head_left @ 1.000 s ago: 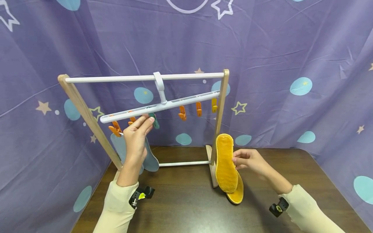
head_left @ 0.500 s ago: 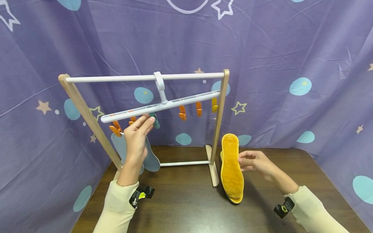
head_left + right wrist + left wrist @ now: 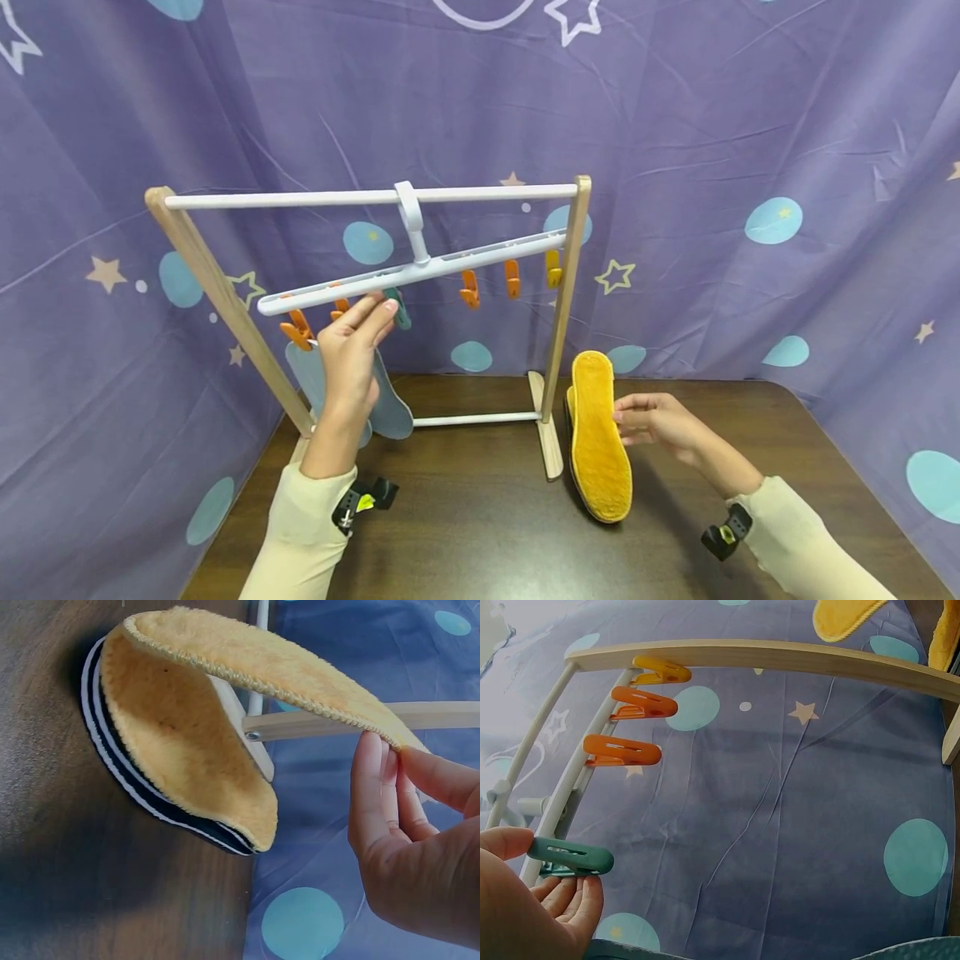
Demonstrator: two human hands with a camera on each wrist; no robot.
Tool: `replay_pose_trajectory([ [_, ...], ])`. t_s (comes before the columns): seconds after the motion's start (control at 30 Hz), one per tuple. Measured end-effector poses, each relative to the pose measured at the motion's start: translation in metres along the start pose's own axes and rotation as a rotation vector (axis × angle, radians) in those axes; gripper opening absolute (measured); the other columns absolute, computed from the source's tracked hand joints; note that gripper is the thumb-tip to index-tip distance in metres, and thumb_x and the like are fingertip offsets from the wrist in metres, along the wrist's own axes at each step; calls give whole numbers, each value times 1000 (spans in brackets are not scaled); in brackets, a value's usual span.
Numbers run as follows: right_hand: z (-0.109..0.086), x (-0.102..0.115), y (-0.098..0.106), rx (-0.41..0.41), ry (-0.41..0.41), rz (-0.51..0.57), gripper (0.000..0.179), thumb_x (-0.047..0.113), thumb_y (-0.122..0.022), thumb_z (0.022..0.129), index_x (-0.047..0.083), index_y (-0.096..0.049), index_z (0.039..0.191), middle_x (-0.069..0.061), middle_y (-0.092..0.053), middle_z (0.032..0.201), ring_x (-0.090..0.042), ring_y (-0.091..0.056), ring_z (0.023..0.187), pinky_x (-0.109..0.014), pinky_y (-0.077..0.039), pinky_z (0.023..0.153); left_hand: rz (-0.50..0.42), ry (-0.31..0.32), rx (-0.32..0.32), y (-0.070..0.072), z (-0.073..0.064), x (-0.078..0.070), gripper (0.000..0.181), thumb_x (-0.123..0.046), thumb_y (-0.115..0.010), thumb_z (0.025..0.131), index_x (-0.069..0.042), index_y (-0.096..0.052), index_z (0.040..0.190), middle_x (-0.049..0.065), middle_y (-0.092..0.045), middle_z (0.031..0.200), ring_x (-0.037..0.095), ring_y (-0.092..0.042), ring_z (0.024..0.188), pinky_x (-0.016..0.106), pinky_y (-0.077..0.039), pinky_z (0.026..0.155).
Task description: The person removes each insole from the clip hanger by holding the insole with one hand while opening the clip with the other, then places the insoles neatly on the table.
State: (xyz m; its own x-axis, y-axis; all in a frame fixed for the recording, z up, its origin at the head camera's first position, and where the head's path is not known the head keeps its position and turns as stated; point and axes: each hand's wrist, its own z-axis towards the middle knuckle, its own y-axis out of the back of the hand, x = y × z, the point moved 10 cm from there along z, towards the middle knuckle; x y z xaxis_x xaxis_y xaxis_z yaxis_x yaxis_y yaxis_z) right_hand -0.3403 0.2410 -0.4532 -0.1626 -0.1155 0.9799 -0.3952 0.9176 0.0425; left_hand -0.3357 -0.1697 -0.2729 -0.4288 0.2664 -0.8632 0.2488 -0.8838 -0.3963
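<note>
Right fingers [image 3: 369,780] pinch the edge of a yellow insole [image 3: 600,437] to their left, long axis crosswise; left fingers [image 3: 591,904], well apart, pinch a green clip [image 3: 577,856]

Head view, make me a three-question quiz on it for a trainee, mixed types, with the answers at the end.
1. Fill in the colour: the left hand pinches a ___ clip.
2. True or false: the right hand holds a fuzzy yellow insole by its side edge.
3. Choose one: in the head view, the rightmost clip on the white hanger is A, green; B, orange; C, yellow.

Key: 1, green; 2, true; 3, C.
</note>
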Motion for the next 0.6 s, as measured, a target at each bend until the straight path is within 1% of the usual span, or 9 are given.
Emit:
replay_pose_trajectory([
  [0.13, 3, -7, 1, 9, -17, 20, 14, 8, -61, 100, 0, -64, 111, 1, -73, 92, -13, -71, 86, -30, -63, 81, 4, -5, 10, 0, 0, -1, 39, -1, -73, 90, 16, -64, 124, -7, -78, 93, 4, -73, 86, 22, -61, 84],
  [0.37, 10, -17, 8, -4, -32, 28, 13, 5, -59, 100, 0, -64, 111, 1, -73, 91, -13, -71, 85, -29, -63, 79, 6, -5, 17, 0, 0, -1, 41, -3, -76, 89, 16, -64, 123, -7, -78, 94, 5, -73, 88, 22, -61, 84],
  [0.6, 15, -21, 10, 8, -41, 12, 20, 7, -60, 101, -5, -62, 117, 2, -73, 91, -12, -71, 85, -29, -63, 79, 12, 2, 20, 0, 1, 0, 40, -3, -76, 89, 15, -65, 123, -6, -79, 94, 5, -73, 89, 22, -60, 85],
])
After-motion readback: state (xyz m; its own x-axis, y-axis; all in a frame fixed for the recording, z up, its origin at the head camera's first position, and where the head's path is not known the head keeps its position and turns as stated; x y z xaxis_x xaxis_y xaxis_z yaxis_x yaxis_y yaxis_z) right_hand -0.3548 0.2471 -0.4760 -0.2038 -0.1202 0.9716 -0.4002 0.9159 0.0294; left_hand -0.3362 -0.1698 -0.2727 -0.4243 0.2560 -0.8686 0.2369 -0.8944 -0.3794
